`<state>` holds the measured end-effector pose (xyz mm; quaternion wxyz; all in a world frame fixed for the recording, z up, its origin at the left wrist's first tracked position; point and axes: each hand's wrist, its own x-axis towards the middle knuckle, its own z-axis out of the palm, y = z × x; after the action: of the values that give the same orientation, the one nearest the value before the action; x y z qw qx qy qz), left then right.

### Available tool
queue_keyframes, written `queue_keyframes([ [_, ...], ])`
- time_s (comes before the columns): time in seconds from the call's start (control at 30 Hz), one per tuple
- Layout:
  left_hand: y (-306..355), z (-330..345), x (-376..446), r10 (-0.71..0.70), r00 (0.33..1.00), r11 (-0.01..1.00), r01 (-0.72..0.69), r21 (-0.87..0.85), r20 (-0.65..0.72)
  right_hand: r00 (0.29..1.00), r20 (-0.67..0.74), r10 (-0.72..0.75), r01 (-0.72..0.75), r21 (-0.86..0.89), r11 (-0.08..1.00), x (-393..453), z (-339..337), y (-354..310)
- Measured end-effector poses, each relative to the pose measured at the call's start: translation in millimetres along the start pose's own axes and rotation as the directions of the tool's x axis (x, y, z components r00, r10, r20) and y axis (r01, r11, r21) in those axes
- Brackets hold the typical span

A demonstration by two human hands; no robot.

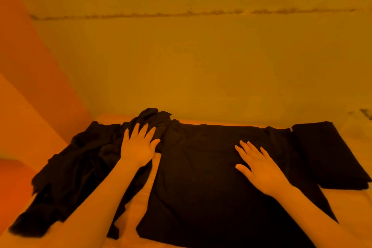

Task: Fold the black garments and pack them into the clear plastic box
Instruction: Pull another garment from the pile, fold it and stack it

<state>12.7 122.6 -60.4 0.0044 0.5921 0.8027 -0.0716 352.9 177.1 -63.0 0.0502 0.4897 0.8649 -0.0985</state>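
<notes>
Nearest us, our two forearms reach out over the bench point(141, 197), and both hands lie flat with fingers straight and spread, gripping nothing. Our left hand point(138, 147) rests on the edge of a crumpled heap of black clothes point(76, 167) at about ten o'clock. Our right hand point(259, 169) presses on a black shirt point(197, 177) spread flat at twelve o'clock, right in front of us. At two o'clock, touching or just beside the shirt's far sleeve, lies a folded black garment point(330, 155).

We judge that we are smoothing the shirt before folding it. Several things could go wrong. The heap touches the shirt's left sleeve, so a fold from that side could drag loose cloth in with it. Everything is black under a strong orange light, so we could easily mistake one edge for another and fold crooked. The shirt's near hem runs off the bottom of the view and may hang over the bench edge; if so, a pull could slide it toward us. The folded garment sits near the right side of the bench, and a sweeping sleeve could knock it askew.

We cannot see the clear plastic box anywhere. A pale, blurred shape at the far right edge, about three o'clock, is too faint to name. How many pieces make up the heap is hidden in its folds, seams and collars are lost in the dark cloth, and the heap's low left end is blurred.
</notes>
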Motion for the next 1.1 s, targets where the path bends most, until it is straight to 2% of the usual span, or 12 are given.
queue_keyframes([
  [0.13, 0, -1, -1, -0.099, 0.995, 0.995, 0.099, -0.026, 0.006, 1.000, 0.001, -0.026, 0.026, -0.024, 0.999, 0, 0, -4],
  [0.2, 13, -9, -7, -0.107, 0.989, 0.994, 0.104, -0.032, -0.106, 0.999, 0.005, -0.034, 0.034, -0.014, 0.999, 0, -1, -5],
  [0.23, 27, -15, -12, -0.053, 0.976, 0.998, 0.044, -0.046, -0.212, 0.999, -0.008, -0.034, 0.034, -0.008, 0.999, -2, -1, -4],
  [0.3, 66, -22, -23, 0.172, 0.923, 0.973, -0.213, -0.086, -0.345, 0.997, -0.074, -0.024, 0.023, -0.006, 1.000, -7, -4, 0],
  [0.37, 102, -17, -36, 0.361, 0.906, 0.901, -0.399, -0.167, -0.220, 0.992, -0.126, 0.006, -0.007, -0.007, 1.000, -16, -5, 6],
  [0.43, 117, -2, -39, 0.363, 0.930, 0.905, -0.368, -0.212, -0.066, 0.993, -0.088, 0.073, -0.074, -0.008, 0.997, -27, -2, 21],
  [0.57, 107, 13, -37, 0.212, 0.977, 0.959, -0.208, -0.191, 0.003, 0.975, 0.007, 0.221, -0.221, 0.038, 0.974, -42, 0, 51],
  [0.63, 107, 9, -46, 0.212, 0.977, 0.961, -0.208, -0.184, 0.003, 0.976, 0.032, 0.214, -0.215, 0.072, 0.974, -45, -6, 47],
  [0.73, 110, 0, -71, 0.229, 0.968, 0.942, -0.246, -0.228, -0.097, 0.990, -0.050, 0.129, -0.121, 0.134, 0.984, -47, -17, 23],
  [0.83, 100, 13, -111, 0.218, 0.973, 0.944, -0.230, -0.236, -0.076, 0.994, -0.086, 0.064, -0.054, 0.121, 0.991, -66, -17, 5],
  [1.0, 70, 38, -152, 0.130, 0.991, 0.976, -0.131, -0.173, -0.017, 0.990, -0.007, 0.138, -0.137, 0.040, 0.990, -125, 19, 24],
  [1.1, 63, 40, -163, 0.123, 0.992, 0.980, -0.120, -0.157, 0.010, 0.982, -0.051, 0.182, -0.180, 0.042, 0.983, -146, 38, 44],
])
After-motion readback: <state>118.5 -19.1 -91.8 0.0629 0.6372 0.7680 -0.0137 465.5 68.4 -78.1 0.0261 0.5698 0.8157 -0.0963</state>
